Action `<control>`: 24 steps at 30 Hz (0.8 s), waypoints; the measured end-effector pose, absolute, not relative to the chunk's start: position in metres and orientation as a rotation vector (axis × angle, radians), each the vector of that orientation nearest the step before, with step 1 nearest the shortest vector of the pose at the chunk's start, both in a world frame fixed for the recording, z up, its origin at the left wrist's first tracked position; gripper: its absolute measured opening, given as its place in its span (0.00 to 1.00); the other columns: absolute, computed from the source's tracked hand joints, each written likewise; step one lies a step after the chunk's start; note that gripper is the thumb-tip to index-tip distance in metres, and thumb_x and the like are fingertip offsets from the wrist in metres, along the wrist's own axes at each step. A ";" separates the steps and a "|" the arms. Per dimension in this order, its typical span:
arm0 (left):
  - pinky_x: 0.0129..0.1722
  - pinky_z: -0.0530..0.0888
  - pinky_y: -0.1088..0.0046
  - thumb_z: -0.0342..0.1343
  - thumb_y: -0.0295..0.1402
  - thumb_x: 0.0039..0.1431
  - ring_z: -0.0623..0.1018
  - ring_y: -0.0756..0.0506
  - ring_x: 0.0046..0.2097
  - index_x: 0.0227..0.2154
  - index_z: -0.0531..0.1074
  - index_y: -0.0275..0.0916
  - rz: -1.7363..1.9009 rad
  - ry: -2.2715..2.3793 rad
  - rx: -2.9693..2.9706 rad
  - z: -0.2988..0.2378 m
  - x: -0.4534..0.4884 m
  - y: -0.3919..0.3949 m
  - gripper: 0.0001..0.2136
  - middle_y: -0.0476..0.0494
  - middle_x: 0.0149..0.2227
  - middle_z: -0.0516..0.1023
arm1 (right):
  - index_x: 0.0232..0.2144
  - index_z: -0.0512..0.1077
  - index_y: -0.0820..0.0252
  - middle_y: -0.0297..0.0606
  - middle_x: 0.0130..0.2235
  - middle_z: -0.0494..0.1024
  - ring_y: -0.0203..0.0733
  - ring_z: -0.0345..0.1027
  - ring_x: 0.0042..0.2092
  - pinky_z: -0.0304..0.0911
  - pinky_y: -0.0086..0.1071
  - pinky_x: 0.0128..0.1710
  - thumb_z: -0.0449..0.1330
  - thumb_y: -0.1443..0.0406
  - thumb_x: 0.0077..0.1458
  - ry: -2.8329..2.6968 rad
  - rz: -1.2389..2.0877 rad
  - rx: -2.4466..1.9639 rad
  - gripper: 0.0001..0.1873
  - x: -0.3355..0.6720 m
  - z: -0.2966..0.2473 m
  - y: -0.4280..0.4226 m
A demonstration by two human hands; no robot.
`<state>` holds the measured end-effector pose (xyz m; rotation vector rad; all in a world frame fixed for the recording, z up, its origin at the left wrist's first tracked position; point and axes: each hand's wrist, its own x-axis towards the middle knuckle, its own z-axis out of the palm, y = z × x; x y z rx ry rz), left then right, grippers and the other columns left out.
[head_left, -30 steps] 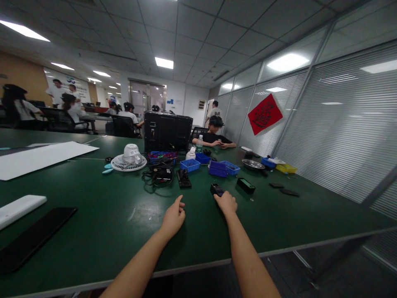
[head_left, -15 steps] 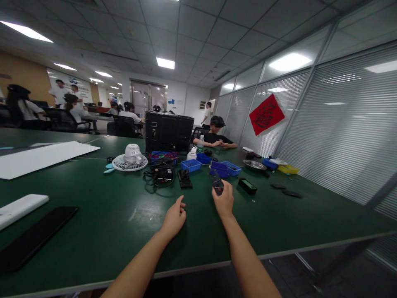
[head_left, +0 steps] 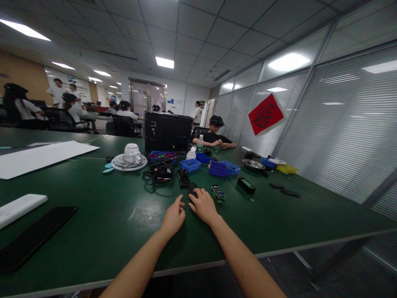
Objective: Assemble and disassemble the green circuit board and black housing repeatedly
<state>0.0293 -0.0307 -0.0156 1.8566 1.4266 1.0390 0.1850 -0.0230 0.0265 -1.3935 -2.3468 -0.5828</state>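
Held blk pc point(head_left: 192, 188) in closed grip of R hand point(head_left: 203, 204), nr grn bds point(head_left: 218, 194); rested L hand point(head_left: 173, 215) twd front edge of desk point(head_left: 279, 223), w/ grip loosely open.

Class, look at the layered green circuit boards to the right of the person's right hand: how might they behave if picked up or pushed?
The circuit boards are probably stiff, since they look flat and straight-edged. They may be fragile: no casing seems to cover them. Pushed, they would likely slide rather than roll, given their angular outline.
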 end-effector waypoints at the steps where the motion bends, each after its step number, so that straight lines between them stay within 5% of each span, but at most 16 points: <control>1: 0.40 0.68 0.77 0.46 0.22 0.50 0.73 0.52 0.35 0.55 0.54 0.37 1.041 1.428 1.860 -0.016 0.029 -0.031 0.27 0.44 0.41 0.73 | 0.44 0.69 0.54 0.42 0.46 0.66 0.47 0.56 0.45 0.55 0.37 0.41 0.54 0.59 0.54 -2.369 -0.576 -1.353 0.15 0.183 0.027 -0.023; 8: 0.40 0.68 0.78 0.46 0.22 0.50 0.73 0.53 0.36 0.55 0.55 0.37 1.016 1.458 1.829 -0.009 0.029 -0.034 0.26 0.44 0.41 0.73 | 0.42 0.70 0.58 0.43 0.43 0.68 0.44 0.58 0.44 0.53 0.35 0.45 0.43 0.61 0.59 -1.884 -0.454 -1.645 0.18 0.211 0.030 -0.012; 13: 0.39 0.68 0.78 0.46 0.22 0.50 0.72 0.53 0.35 0.55 0.54 0.36 1.004 1.449 1.822 -0.007 0.029 -0.035 0.27 0.44 0.42 0.72 | 0.46 0.67 0.65 0.52 0.45 0.67 0.53 0.59 0.46 0.56 0.39 0.41 0.45 0.52 0.56 -1.436 -0.306 -2.183 0.26 0.255 0.031 -0.001; 17: 0.39 0.68 0.78 0.46 0.23 0.50 0.72 0.53 0.35 0.55 0.55 0.36 1.005 1.450 1.831 -0.009 0.029 -0.034 0.27 0.44 0.42 0.72 | 0.43 0.68 0.71 0.59 0.43 0.69 0.58 0.61 0.46 0.57 0.44 0.40 0.47 0.43 0.49 -1.456 -0.048 -2.419 0.36 0.264 0.025 0.005; 24: 0.39 0.68 0.78 0.46 0.23 0.50 0.72 0.53 0.35 0.55 0.54 0.37 1.010 1.450 1.832 -0.011 0.030 -0.033 0.27 0.44 0.42 0.72 | 0.52 0.60 0.63 0.52 0.48 0.67 0.54 0.60 0.48 0.54 0.42 0.44 0.54 0.51 0.51 -1.810 -0.243 -2.206 0.30 0.236 0.012 0.003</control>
